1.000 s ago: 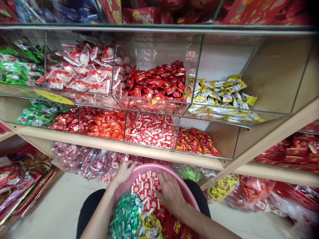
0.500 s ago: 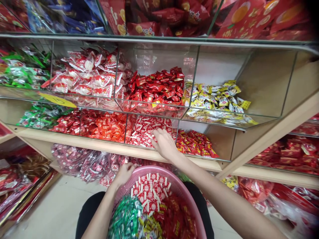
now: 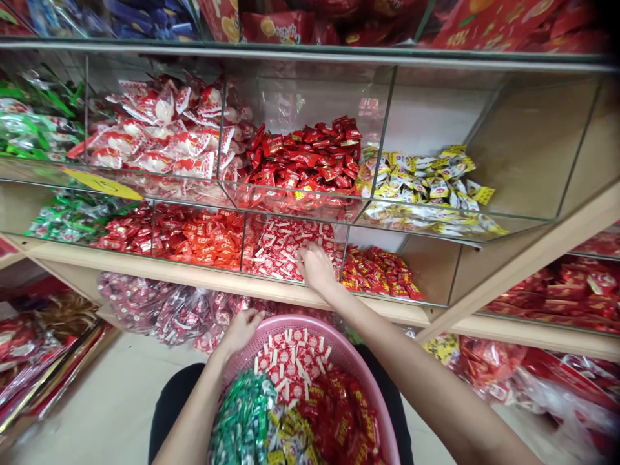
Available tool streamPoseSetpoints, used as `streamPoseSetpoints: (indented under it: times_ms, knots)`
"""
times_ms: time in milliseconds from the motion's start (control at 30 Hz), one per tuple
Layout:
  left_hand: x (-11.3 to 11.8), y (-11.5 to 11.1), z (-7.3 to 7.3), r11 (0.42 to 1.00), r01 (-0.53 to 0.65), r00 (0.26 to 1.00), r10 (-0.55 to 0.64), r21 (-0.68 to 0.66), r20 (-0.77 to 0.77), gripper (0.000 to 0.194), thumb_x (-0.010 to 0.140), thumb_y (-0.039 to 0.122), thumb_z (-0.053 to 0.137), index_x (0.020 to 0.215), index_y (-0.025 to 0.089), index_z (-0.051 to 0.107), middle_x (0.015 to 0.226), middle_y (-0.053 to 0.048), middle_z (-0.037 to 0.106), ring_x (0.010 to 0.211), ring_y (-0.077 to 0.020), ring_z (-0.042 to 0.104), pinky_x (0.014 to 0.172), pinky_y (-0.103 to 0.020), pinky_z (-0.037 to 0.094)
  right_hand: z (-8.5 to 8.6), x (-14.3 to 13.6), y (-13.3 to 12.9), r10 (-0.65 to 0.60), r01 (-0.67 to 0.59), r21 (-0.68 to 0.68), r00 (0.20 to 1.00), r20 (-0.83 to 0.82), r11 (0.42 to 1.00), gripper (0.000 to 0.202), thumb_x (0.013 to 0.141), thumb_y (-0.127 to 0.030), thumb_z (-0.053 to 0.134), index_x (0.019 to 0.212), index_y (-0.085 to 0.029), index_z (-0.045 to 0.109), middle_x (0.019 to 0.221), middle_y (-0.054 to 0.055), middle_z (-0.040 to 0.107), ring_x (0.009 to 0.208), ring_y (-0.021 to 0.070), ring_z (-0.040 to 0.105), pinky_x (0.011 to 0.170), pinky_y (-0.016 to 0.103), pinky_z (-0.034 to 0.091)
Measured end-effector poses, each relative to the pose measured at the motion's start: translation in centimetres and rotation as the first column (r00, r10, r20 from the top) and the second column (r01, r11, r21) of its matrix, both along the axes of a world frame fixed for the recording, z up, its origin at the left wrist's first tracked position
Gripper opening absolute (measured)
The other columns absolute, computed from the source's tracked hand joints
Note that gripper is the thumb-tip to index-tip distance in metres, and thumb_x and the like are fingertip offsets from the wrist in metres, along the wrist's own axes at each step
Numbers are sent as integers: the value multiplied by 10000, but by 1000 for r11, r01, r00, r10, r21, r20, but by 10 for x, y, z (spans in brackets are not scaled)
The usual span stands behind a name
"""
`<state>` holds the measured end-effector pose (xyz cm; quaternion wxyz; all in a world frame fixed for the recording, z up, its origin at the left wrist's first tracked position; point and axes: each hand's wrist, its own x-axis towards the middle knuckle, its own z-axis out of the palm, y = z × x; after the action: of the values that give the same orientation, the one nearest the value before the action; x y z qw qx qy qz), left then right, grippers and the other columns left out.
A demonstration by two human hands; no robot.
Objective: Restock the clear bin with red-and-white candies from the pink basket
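Note:
A pink plastic basket (image 3: 356, 349) sits between my knees, and my left hand (image 3: 243, 330) grips its far left rim. Inside it lie red-and-white wrapped candies (image 3: 290, 358), green-wrapped candies (image 3: 242, 413), red-wrapped candies (image 3: 346, 416) and yellow-and-white candies (image 3: 293, 436). My right hand (image 3: 317, 268) reaches over the front of a lower shelf compartment, its fingers curled down at the loose red-and-white candies (image 3: 276, 248) there. Whatever its fingertips hold is hidden. Just right of that hand, smaller red-and-yellow candies (image 3: 380, 274) fill the neighbouring compartment.
Clear panels divide the shelves, and a wooden ledge (image 3: 194, 271) runs along the front. Above are bins of red candies (image 3: 305, 155) and yellow-white candies (image 3: 431, 177), with a yellow price tag (image 3: 103, 185). Bagged candies (image 3: 140, 307) lie under the ledge.
The view has tilted and shifted slightly. My right hand stays at the red-and-white candies, with its fingers a little more curled. My left hand remains on the basket rim.

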<state>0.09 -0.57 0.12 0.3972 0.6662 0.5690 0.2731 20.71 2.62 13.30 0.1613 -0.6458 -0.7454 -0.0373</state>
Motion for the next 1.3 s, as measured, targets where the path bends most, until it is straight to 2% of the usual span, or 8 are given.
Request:
streamPoseSetpoints:
  times_ms: [333,467,567,633,733,933,1233,1300]
  knots:
    - [-1,0,-2,1000,4,1000,-4,16,20,406,751,526,438,698,156,596,651,-4,607,658,-174,530,617,-263,363,-6,4,0,44,-32,74,986,-162,997,147,830,-190,448,825,-182,595,898,57,521,836,165,501,700,253,390]
    - [-2,1,-5,1000,6,1000,-6,26,18,415,759,521,429,707,148,604,649,-11,610,646,-177,531,612,-272,368,6,2,-22,239,-158,264,920,-310,951,148,853,-212,440,868,-182,584,906,45,517,860,155,484,756,257,385]
    - [-2,2,-6,999,-9,1000,9,36,-2,410,758,515,433,676,151,601,613,-7,597,632,-179,530,600,-270,369,10,-3,-51,388,-247,336,795,-466,909,155,860,-223,438,877,-187,588,918,44,528,876,149,488,775,261,385]
    - [-1,2,-6,999,-9,1000,9,36,0,402,754,509,442,683,151,608,622,-14,608,643,-184,537,604,-270,373,-1,-6,-69,414,-323,260,691,-592,910,157,855,-236,446,851,-188,596,845,28,553,790,133,508,707,242,399]
    - [0,0,-4,999,-6,1000,5,41,22,402,750,509,448,693,150,618,637,-20,620,639,-181,535,601,-264,374,-43,-5,-81,259,-414,-2,572,-778,910,157,813,-273,495,765,-169,602,667,-8,566,591,104,494,558,210,389]
    - [0,0,-7,999,-11,1000,10,41,23,420,754,535,434,675,154,590,611,1,588,613,-166,518,589,-255,368,-124,8,-78,-88,-316,-304,548,-832,899,159,686,-226,539,549,-147,554,484,-38,515,448,76,426,455,194,333]
    - [0,-1,-4,998,-45,998,43,35,38,435,719,549,465,698,146,627,624,-12,624,634,-181,539,611,-268,377,-141,6,-82,-148,-216,-327,581,-800,920,50,633,-113,525,653,-148,556,555,-17,576,477,88,488,454,186,354]
    - [1,-2,-2,998,-46,998,45,29,46,438,712,550,472,711,144,638,635,-18,639,640,-185,545,613,-270,380,-139,7,-85,-124,-190,-320,653,-747,928,62,647,-102,526,672,-153,549,576,-15,584,514,98,515,484,191,362]
